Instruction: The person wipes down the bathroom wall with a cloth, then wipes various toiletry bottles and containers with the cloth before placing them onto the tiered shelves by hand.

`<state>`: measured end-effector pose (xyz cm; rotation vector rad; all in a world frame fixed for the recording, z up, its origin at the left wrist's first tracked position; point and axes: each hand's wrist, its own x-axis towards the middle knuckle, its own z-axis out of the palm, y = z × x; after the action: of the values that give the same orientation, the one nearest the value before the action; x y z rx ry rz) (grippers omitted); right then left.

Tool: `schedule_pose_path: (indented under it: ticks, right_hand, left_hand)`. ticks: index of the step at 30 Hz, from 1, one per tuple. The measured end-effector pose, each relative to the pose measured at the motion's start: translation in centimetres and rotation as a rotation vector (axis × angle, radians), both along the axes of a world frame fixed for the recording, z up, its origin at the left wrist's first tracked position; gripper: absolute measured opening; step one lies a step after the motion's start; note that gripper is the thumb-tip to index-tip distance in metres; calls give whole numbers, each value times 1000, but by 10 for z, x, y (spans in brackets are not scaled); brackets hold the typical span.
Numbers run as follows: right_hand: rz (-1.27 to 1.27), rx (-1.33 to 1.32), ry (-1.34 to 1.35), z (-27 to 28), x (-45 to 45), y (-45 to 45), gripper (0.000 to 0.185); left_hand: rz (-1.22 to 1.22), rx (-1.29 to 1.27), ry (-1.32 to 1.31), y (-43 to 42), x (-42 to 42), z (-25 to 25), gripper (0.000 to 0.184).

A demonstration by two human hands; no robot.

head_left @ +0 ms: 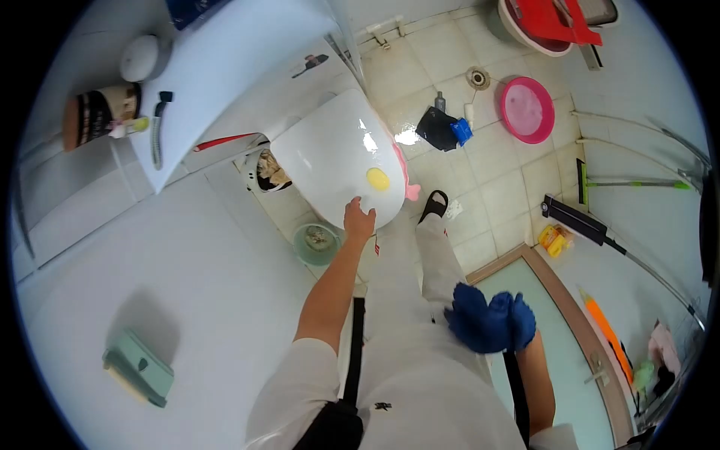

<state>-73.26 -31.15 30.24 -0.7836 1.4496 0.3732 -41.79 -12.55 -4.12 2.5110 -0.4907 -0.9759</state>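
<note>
My left hand (360, 219) is over the front part of the closed white toilet lid (330, 154), its fingers apart and nothing in them. Just beyond its fingertips, a yellow oval sticker (377, 178) sits on the lid. A pink piece (406, 172) sticks out along the lid's right edge. On the right, a bunched dark blue cloth (487, 319) covers my right hand, whose fingers are hidden; only the wrist and forearm show below it.
Right of the toilet, a pink basin (527, 110) with cloudy liquid, a black bag (437, 129) and a blue packet (461, 131) lie on wet tiles. A green bucket (316, 244) and a bin (268, 169) stand left. A long-handled mop (576, 219) leans at right.
</note>
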Motion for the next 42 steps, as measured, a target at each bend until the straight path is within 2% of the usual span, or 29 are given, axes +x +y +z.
schedule_pose_path:
  ticks: [1, 4, 7, 11, 14, 17, 20, 24, 26, 28, 29, 30, 32, 34, 35, 36, 37, 39, 40, 41, 42]
  right_hand:
    - [95, 2, 72, -10, -6, 2, 50]
    - [161, 1, 154, -33, -51, 16, 51]
    - [169, -1, 218, -47, -95, 20, 51]
    - [183, -32, 253, -62, -141, 11, 53]
    - [176, -69, 255, -76, -168, 3, 54]
    - [162, -102, 243, -91, -191, -2, 55]
    - [223, -127, 236, -92, -181, -9, 53]
    - [352, -163, 198, -95, -153, -16, 51]
    - [437, -184, 176, -87, -134, -20, 50]
    - [537, -219, 153, -74, -112, -27, 49]
    - [603, -247, 143, -65, -100, -31, 48]
    - [684, -287, 132, -52, -87, -33, 48]
    - [880, -414, 113, -22, -60, -39, 47]
    - [977, -545, 98, 7, -38, -42, 46]
    - [924, -557, 78, 19, -25, -42, 46]
    - [636, -457, 20, 19, -30, -38, 44]
    - [307, -367, -43, 19, -34, -34, 41]
    - [-211, -232, -156, 8, -43, -26, 38]
    - [-374, -178, -287, -3, -58, -19, 39]
    - [-535, -108, -413, -14, -72, -12, 40]
    - [-582, -32, -539, 13, -57, -11, 43]
  left_hand:
    - [70, 9, 9, -10, -8, -13, 58]
    - [238, 5, -35, -49, -20, -48, 65]
    - [327, 129, -180, -98, -25, -51, 70]
    - [549, 276, -115, -118, -21, -65, 66]
    - [549, 397, -247, -128, -26, -52, 56]
    - [439, 268, -370, -107, -27, -83, 44]
    - [271, 169, -345, -92, -23, -94, 35]
    - [305, 76, -291, -79, -29, -105, 31]
    - [459, -20, -192, -91, -26, -61, 27]
    - [630, -218, 42, -95, -5, -27, 29]
    - [703, -319, 165, -100, 7, 0, 30]
    - [720, -443, 167, -107, 28, 50, 29]
    - [568, -618, -6, -129, 81, 182, 30]
    - [320, -505, -404, -145, 139, 289, 34]
    - [237, -491, -439, -154, 170, 329, 39]
    - [185, -437, -558, -157, 212, 329, 42]
    - [112, -417, -495, -173, 235, 368, 42]
    - [211, -430, -303, -192, 291, 367, 37]
    - [143, -338, -369, -200, 310, 369, 38]
    - [222, -397, -315, -204, 320, 365, 41]
    - [213, -353, -203, -204, 343, 349, 38]
